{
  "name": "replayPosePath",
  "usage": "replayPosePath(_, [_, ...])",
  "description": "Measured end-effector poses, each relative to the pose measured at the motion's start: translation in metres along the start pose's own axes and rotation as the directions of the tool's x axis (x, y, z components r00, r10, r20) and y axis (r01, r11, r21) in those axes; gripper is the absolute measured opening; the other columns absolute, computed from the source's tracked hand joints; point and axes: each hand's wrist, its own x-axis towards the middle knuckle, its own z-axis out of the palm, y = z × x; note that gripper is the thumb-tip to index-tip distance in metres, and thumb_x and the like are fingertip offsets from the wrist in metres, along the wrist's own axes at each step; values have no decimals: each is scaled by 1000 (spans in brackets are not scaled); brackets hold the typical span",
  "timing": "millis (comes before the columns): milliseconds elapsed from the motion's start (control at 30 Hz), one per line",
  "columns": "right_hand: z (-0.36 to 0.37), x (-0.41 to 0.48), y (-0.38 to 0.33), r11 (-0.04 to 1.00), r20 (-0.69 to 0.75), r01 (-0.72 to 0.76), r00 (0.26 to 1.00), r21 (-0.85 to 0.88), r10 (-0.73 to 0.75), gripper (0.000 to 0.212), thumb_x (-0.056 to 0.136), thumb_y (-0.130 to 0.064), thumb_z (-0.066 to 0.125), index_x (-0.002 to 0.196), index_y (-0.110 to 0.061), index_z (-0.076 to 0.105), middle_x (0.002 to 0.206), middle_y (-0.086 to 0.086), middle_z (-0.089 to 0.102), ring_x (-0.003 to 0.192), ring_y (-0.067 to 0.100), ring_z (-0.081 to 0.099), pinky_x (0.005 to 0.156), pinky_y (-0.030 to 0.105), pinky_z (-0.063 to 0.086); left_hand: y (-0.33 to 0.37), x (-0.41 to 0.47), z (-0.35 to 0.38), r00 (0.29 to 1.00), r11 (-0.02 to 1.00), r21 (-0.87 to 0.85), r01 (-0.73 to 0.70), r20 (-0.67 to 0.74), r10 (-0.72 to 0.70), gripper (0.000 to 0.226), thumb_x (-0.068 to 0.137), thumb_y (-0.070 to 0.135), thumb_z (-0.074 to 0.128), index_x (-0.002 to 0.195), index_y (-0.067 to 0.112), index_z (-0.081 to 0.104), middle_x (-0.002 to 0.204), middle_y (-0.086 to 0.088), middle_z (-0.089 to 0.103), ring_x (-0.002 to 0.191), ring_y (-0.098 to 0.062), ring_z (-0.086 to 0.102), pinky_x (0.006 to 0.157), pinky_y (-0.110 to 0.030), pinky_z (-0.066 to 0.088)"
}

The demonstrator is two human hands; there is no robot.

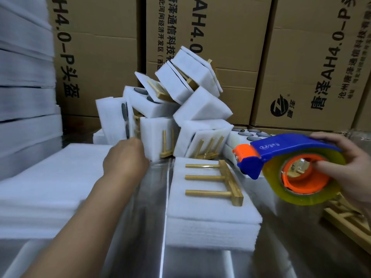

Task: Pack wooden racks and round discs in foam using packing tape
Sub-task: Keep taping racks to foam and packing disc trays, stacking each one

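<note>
**Packing station, head view.** The left grip (125, 157) reaches forward to a heap of white foam-wrapped bundles (200, 109). Only its back shows, so whether its fingers are spread or curled cannot be told. Light wooden pegs stick out of the bundles just beyond it, and dark round discs sit in the foam faces above it.

The right grip (353, 169) is curled round a blue-and-orange tape dispenser (281, 149), thumb on the blue top and fingers through the orange core. The dispenser carries a roll of clear yellowish packing tape (301, 199).

Between the two grips a three-peg light wooden rack (230, 181) lies flat on a stack of white foam sheets (200, 213), pegs pointing toward the left grip. Just beyond the dispenser, dark grey round discs (244, 134) are set in the top of a white foam block. Below the right grip lie loose wooden racks (345, 219). A wider stack of foam sheets (50, 177) lies left of the left grip.

All rest on a stainless-steel worktop (200, 265). Brown printed cardboard cartons (230, 27) close the back, and a tall foam-sheet pile (24, 77) stands far left.
</note>
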Motion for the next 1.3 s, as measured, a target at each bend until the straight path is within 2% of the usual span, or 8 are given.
replayPosePath(100, [0,1,6,998,29,-55,998,1,55,63,67,11,61,96,-45,66,98,-15,69,75,10,69,56,26,59,7,-7,6,981,986,167,-1,193,-32,19,79,4,65,74,10,47,72,-4,45,64,-19,45,63,-31,40])
replayPosePath(167, [2,-2,6,994,74,-106,992,15,105,66,72,16,58,92,-46,66,92,-11,69,71,16,69,54,27,58,10,-11,12,951,968,248,-50,308,-29,20,80,5,65,97,9,56,93,-6,57,81,-23,54,69,-31,44])
replayPosePath(300, [4,2,10,986,79,-164,983,-6,164,66,75,19,56,86,-45,66,89,-5,68,68,23,65,51,30,57,18,-20,32,900,952,271,-142,436,10,28,89,8,55,116,5,56,119,-10,60,107,-25,59,82,-32,47])
replayPosePath(633, [11,1,9,979,75,-206,976,-5,205,55,78,20,54,91,-34,59,95,0,62,75,27,60,50,25,56,23,-31,49,832,939,224,-260,545,101,29,97,22,40,124,13,48,129,-4,52,117,-22,51,83,-30,36])
replayPosePath(967, [11,0,12,973,101,-230,968,-23,231,60,77,22,53,84,-37,62,101,5,58,66,18,66,50,28,56,19,-37,63,800,869,361,-340,596,65,74,96,29,46,150,11,0,136,-4,49,121,-24,50,93,-32,40])
replayPosePath(1167, [11,0,14,962,108,-259,958,-79,267,60,79,18,55,82,-42,61,107,6,58,77,30,63,54,34,55,10,-19,55,823,924,249,-291,557,110,33,94,16,43,126,12,45,119,-5,56,107,-23,54,83,-32,43])
replayPosePath(1233, [11,0,15,960,113,-268,954,-84,276,60,79,17,55,82,-42,61,108,7,57,77,32,62,54,34,55,6,-9,48,889,977,111,-181,443,115,26,93,12,41,117,8,49,96,-6,57,92,-25,57,76,-33,46])
replayPosePath(1300, [12,-1,15,958,112,-273,953,-89,282,60,78,17,56,82,-42,62,109,7,56,77,33,61,55,36,54,5,-3,44,915,987,-154,-47,389,104,29,98,30,36,105,8,56,93,-10,62,86,-27,62,68,-32,53])
